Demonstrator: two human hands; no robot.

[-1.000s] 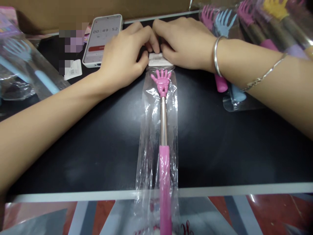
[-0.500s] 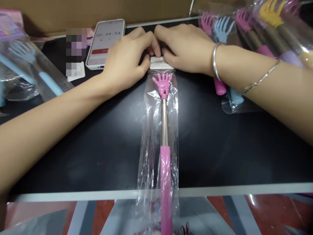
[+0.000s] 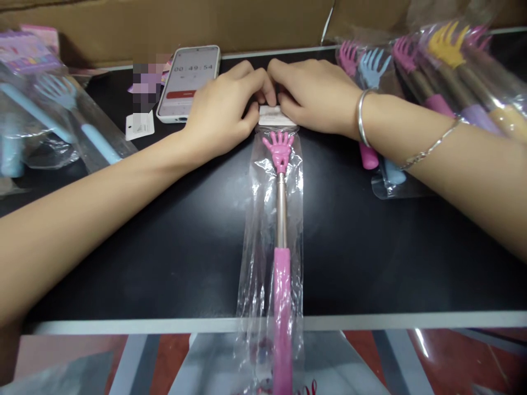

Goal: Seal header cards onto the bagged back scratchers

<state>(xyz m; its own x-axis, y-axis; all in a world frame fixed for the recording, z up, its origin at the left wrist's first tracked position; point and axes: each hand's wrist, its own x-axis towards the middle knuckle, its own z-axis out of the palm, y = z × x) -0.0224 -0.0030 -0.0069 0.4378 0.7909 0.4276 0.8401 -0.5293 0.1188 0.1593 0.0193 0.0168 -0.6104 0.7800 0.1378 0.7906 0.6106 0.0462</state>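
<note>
A pink hand-shaped back scratcher (image 3: 280, 230) with a metal shaft lies in a clear plastic bag (image 3: 257, 247) on the black table (image 3: 164, 247), its handle hanging over the near edge. At the bag's far end sits a white header card (image 3: 272, 116). My left hand (image 3: 224, 107) and my right hand (image 3: 315, 90) meet over that card, fingers curled and pinched on it from both sides. Bracelets circle my right wrist.
A phone (image 3: 189, 82) showing a timer lies at the back left, with a small white label (image 3: 140, 125) beside it. Bagged blue scratchers (image 3: 61, 123) lie at the left. A pile of bagged scratchers (image 3: 432, 77) in several colours fills the back right. Cardboard (image 3: 164, 22) lines the back.
Both hands stay pinched on the white card at the bag's top. The view has shifted slightly, so everything sits a little lower and to the right. The phone timer has advanced.
</note>
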